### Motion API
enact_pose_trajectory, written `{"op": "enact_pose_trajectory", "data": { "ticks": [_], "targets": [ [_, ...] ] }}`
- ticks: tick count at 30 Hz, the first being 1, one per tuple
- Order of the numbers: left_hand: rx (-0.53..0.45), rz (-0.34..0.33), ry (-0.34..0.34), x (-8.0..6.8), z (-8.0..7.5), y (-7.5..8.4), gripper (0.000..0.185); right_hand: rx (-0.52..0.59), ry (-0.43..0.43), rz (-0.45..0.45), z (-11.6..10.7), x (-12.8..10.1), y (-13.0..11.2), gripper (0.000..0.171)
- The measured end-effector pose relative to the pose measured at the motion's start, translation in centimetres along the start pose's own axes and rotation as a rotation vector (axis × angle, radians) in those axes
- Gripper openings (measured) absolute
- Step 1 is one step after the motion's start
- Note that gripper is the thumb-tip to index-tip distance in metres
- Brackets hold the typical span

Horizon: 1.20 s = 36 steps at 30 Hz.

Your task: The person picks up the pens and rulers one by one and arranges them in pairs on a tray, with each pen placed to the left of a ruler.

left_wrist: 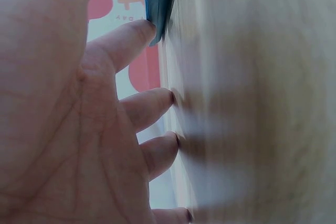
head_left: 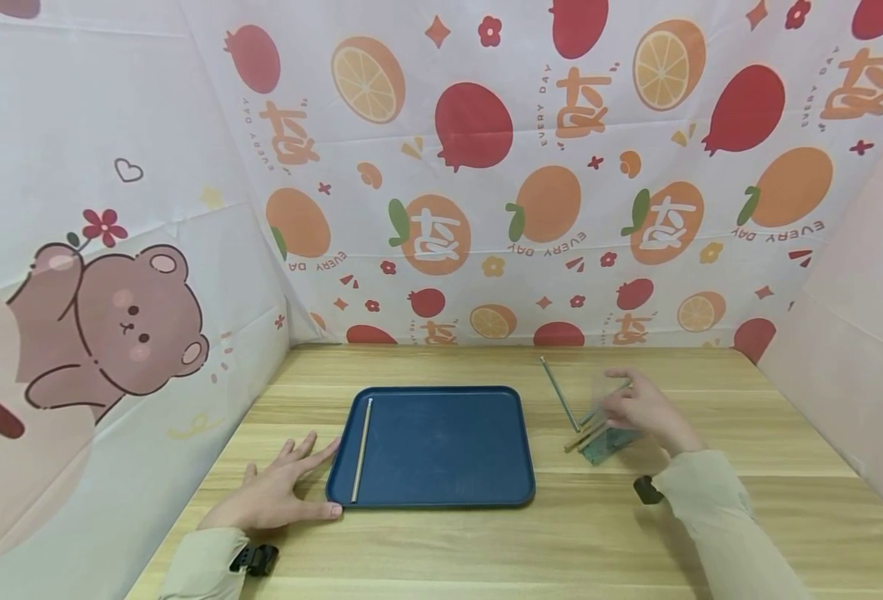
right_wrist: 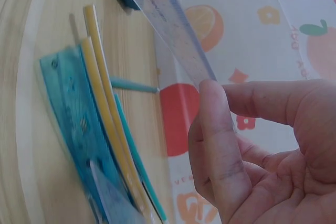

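My right hand [head_left: 645,410] pinches a clear plastic ruler [right_wrist: 163,22] between thumb and fingers, raised above a small pile on the right. In that pile lie a translucent teal ruler [right_wrist: 76,114], yellow pencils [right_wrist: 107,98] and a green pencil [right_wrist: 137,156]. Another green pencil [head_left: 559,392] points away toward the back. My left hand [head_left: 279,492] is spread at the left side of a dark blue tray [head_left: 449,450], its thumb at the near left corner. One yellow pencil [head_left: 362,450] lies in the tray along its left side.
The wooden table [head_left: 456,550] carries everything. A fruit-printed cloth [head_left: 471,250] hangs behind it, and a cloth with a bear print [head_left: 141,325] hangs at the left. Another clear plastic piece [right_wrist: 113,198] lies over the teal ruler.
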<state>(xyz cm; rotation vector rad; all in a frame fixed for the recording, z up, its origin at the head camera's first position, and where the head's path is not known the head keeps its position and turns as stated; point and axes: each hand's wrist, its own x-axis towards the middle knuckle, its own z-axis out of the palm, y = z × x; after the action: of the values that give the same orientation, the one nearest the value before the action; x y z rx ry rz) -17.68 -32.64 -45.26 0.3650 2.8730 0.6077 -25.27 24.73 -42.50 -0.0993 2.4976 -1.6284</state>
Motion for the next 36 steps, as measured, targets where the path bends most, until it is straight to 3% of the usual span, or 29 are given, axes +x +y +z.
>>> {"op": "enact_pose_trajectory", "data": {
  "ticks": [12, 36],
  "targets": [
    [0.005, 0.03, 0.024, 0.0, 0.0, 0.0, 0.107, 0.004, -0.03, -0.009, 2.5, 1.2, -1.5, 0.07],
    [-0.003, 0.02, 0.015, -0.1, -0.1, 0.1, 0.108, 0.053, -0.071, -0.002, 6.7, 2.7, -3.2, 0.066]
  ]
}}
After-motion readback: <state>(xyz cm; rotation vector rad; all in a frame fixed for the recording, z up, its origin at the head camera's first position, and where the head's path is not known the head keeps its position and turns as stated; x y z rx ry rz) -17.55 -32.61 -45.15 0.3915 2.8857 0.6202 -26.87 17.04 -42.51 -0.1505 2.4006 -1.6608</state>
